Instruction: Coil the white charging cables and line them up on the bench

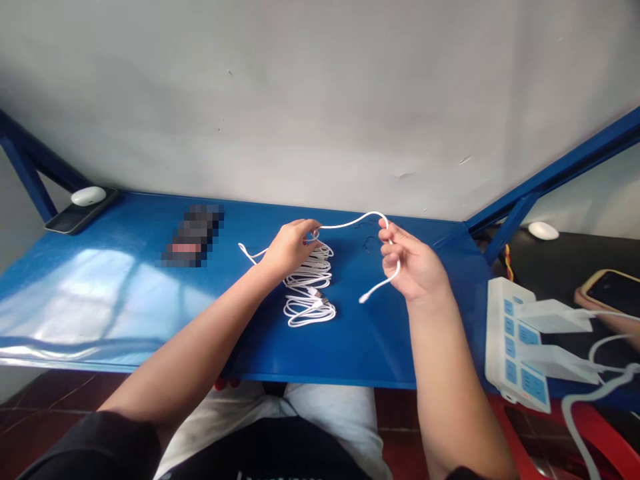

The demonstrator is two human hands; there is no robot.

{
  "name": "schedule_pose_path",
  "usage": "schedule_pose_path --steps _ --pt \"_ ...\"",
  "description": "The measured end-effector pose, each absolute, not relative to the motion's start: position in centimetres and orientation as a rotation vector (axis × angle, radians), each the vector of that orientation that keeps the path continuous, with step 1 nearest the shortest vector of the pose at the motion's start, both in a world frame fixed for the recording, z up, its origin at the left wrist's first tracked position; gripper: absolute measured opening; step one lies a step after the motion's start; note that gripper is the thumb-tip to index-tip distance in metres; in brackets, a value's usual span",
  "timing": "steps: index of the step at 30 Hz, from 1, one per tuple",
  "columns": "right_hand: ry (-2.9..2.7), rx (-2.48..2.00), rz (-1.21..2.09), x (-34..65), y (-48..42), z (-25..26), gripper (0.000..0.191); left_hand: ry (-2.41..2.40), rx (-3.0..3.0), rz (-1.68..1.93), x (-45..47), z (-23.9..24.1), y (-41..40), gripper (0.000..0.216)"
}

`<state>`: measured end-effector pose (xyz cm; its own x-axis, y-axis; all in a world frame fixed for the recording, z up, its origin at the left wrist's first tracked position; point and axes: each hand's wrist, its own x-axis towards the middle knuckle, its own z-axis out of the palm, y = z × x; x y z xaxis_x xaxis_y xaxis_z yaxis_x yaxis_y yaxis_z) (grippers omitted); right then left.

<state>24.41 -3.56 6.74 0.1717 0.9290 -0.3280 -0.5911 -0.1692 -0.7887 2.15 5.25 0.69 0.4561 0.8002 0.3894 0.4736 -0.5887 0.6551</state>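
Note:
Between my two hands a white charging cable (350, 223) arches just above the blue table. My left hand (294, 245) pinches the cable at the far end of a row of coiled white cables (307, 275). A loose cable end (245, 249) sticks out left of that hand. My right hand (407, 261) has its fingers curled around the other stretch, and a plug end (364, 299) hangs below it. The nearest coil (309, 311) lies closest to me, with metal connectors showing on it.
The blue table (370, 347) meets a grey wall behind. A blurred dark object (195, 233) lies left; a black tray with a white mouse-shaped item (89, 196) sits at far left. At right are a power strip (515, 340) with chargers, a phone (614, 293) and cords.

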Motion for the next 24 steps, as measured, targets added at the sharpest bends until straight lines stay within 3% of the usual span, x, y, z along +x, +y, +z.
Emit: schedule_pose_path --steps 2,7,12,16,24 --pt "-0.340 -1.010 1.440 25.3 -3.5 6.9 0.010 1.083 2.216 1.035 2.0 0.8 5.2 0.026" --pt "-0.277 -0.910 1.389 27.3 -3.4 7.1 0.009 0.922 2.104 1.125 1.0 1.5 5.2 0.011" --pt "-0.226 -0.875 1.300 28.3 -3.4 7.2 0.016 0.802 1.971 1.018 -0.5 3.3 5.3 0.019" --pt "-0.288 -0.902 1.222 29.2 -3.4 6.9 0.009 0.783 1.893 0.969 -1.5 4.9 5.3 0.017" --pt "-0.217 -0.884 0.926 33.3 -3.8 5.9 0.012 0.859 1.628 1.217 -4.4 6.1 6.8 0.020"
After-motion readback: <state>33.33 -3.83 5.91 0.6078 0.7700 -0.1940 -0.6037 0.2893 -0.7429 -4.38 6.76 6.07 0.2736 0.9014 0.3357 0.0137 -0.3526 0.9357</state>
